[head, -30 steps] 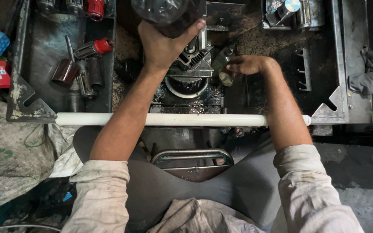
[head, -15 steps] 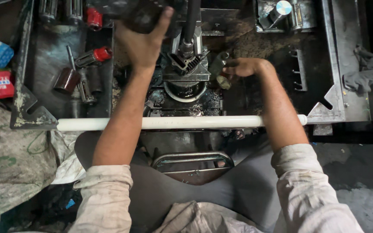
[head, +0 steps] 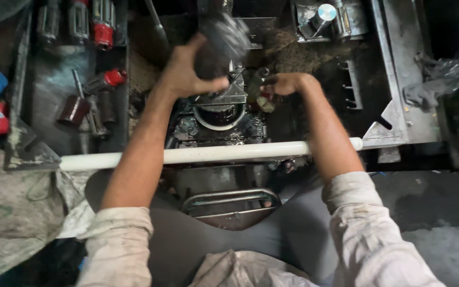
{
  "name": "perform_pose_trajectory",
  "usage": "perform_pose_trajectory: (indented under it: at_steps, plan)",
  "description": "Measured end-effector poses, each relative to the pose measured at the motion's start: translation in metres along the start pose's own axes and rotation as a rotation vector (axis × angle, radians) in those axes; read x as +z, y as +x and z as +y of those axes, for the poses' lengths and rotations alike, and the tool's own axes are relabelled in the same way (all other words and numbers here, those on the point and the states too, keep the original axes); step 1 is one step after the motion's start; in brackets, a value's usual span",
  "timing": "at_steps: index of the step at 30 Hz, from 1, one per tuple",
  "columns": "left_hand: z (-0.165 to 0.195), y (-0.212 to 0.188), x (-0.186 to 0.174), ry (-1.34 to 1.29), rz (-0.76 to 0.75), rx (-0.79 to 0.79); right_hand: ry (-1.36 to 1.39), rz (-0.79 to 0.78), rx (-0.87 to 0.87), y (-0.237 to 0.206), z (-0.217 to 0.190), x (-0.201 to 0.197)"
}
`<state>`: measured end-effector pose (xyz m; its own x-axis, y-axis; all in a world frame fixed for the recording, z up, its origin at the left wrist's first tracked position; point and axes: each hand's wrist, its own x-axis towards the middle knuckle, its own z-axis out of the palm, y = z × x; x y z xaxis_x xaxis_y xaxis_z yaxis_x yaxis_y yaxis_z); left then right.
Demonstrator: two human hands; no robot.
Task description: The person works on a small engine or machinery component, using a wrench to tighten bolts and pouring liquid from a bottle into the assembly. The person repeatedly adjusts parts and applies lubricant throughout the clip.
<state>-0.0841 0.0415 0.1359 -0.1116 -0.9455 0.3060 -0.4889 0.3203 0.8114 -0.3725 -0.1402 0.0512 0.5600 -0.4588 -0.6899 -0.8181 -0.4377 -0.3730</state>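
The left hand (head: 187, 72) grasps a dark, blurred cylinder (head: 221, 45) above the engine block (head: 220, 114), while the right hand (head: 285, 84) pinches a small part (head: 265, 102) beside it, so lowering squarely over the round opening (head: 220, 111) seems wise

The dark knobbed handle (head: 220, 45) is a bulky, rounded, grey-black piece, blurred in the picture, standing just above the round metal die (head: 220, 112) of the press. The left hand (head: 187, 72) is wrapped around it from the left. The small greenish part (head: 264, 103) is a little rounded piece, pinched in the right hand (head: 285, 84) just right of the die.
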Motion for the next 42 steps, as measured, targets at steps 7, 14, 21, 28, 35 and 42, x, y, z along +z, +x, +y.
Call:
perform_pose_trajectory:
  at_steps: [7,14,21,28,35,42]
  plan:
    - [-0.006,-0.002,0.069,0.728,-0.966,-0.347,-0.006,0.010,-0.015,0.012,0.020,0.003]
    - [-0.071,-0.013,0.105,1.065,-1.172,-0.534,-0.005,-0.042,0.081,0.001,0.018,0.003]
    - [-0.075,-0.002,0.081,1.074,-1.037,-0.688,-0.019,0.019,0.117,-0.004,0.020,-0.008]
    - [-0.065,-0.006,0.077,1.046,-1.072,-0.804,-0.078,-0.017,0.019,0.001,0.019,-0.008]
    - [-0.070,-0.015,0.074,1.011,-1.142,-0.892,-0.052,-0.011,0.025,-0.004,0.014,-0.009]
    - [-0.080,-0.005,0.066,0.974,-1.113,-0.899,-0.044,0.022,0.031,0.001,0.012,-0.008]
